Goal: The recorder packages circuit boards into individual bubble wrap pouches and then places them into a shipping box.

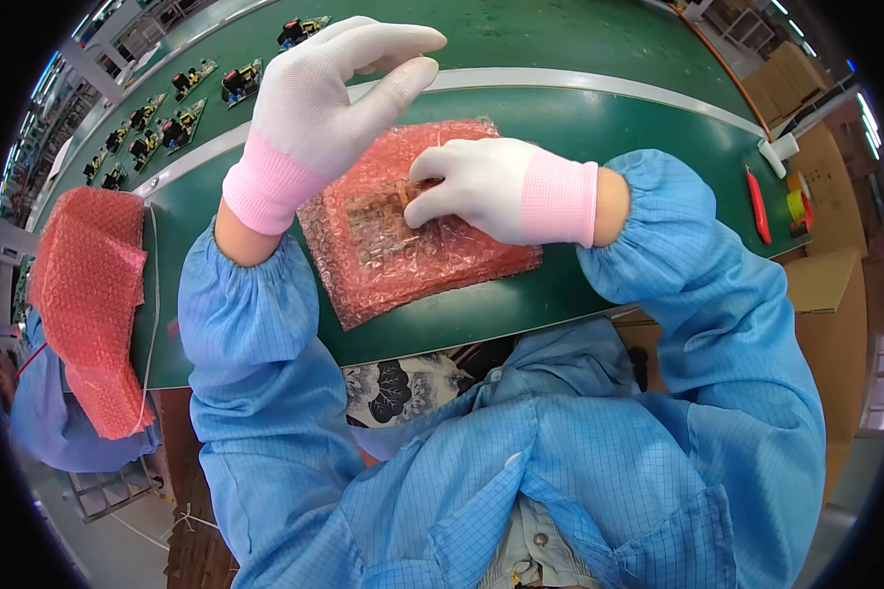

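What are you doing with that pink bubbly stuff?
A person in a blue coat and white gloves is working at a green table. The right hand presses down on a pink bubble-wrap pouch lying flat there, with what looks like a circuit board showing through it. The left hand is lifted just above the pouch, fingers curled, holding nothing I can see. More pink bubble wrap hangs at the left, and a row of circuit boards sits farther back.

Bubble-wrap pouch (417,231) mid-desk (599,128); circuit boards (182,113) behind-left; bubble-wrap stack (88,294) left edge; cutters (758,206) far right.
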Available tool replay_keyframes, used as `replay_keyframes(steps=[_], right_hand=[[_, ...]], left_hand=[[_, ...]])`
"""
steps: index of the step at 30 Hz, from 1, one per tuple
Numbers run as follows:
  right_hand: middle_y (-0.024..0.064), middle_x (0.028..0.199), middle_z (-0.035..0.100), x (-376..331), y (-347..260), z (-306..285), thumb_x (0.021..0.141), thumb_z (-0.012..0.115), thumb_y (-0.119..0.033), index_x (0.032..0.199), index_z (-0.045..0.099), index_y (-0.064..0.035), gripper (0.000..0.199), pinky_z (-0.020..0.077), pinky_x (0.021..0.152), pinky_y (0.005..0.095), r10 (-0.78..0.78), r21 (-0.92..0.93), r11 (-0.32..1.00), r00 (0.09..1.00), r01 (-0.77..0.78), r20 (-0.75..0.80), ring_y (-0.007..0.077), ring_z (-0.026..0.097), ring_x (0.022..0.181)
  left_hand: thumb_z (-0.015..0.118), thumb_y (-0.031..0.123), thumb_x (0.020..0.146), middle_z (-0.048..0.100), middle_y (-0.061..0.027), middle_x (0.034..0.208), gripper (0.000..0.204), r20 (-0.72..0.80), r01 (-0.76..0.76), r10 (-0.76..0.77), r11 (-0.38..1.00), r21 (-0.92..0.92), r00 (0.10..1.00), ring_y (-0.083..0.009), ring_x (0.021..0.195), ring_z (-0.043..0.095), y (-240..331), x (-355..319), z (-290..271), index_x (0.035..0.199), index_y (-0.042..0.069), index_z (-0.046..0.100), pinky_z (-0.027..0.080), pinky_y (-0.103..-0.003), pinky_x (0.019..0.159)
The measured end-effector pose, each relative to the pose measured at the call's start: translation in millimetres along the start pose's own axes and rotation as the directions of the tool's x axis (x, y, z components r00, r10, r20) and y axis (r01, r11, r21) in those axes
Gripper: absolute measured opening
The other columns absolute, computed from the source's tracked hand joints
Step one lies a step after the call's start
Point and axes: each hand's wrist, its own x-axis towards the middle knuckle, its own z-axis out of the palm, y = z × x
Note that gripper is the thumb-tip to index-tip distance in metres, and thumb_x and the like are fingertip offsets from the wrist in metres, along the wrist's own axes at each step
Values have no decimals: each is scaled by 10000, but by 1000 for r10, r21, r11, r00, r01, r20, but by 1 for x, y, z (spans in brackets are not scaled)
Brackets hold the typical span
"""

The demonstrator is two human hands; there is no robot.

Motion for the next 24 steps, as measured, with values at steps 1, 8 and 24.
replay_keyframes(steps=[1, 8, 24], right_hand=[[113, 1098, 558, -1, -1, -3, 713, 578, 22, 1103, 624, -170, 437, 496, 814, 380, 55, 6, 998, 998, -56, 24, 304, 566, 1002], [117, 1136, 563, -87, -67, -107, 807, 565, 2, 1096, 589, -62, 298, 481, 839, 337, 225, -274, 896, 888, -351, -400, 267, 584, 975], [142, 871, 658, -477, -161, 23, 744, 660, -179, 906, 619, -57, 207, 524, 732, 365, 931, 53, -235, -241, -970, -274, 303, 649, 796]], left_hand=[[621, 87, 866, 655, -80, 905, 211, 3, -28, 28, 999, 16, 1000, -139, 818, 620, -3, 0, 1, 1055, 9, 668, 484, -245, 755], [640, 130, 860, 677, -97, 917, 187, -108, 104, -91, 988, 115, 990, -168, 806, 655, -17, -12, 2, 1018, 38, 682, 501, -263, 741], [554, 63, 913, 622, -121, 986, 171, 305, 79, -123, 985, 151, 945, -246, 908, 590, -42, -29, 103, 1039, -12, 641, 462, -307, 814]])
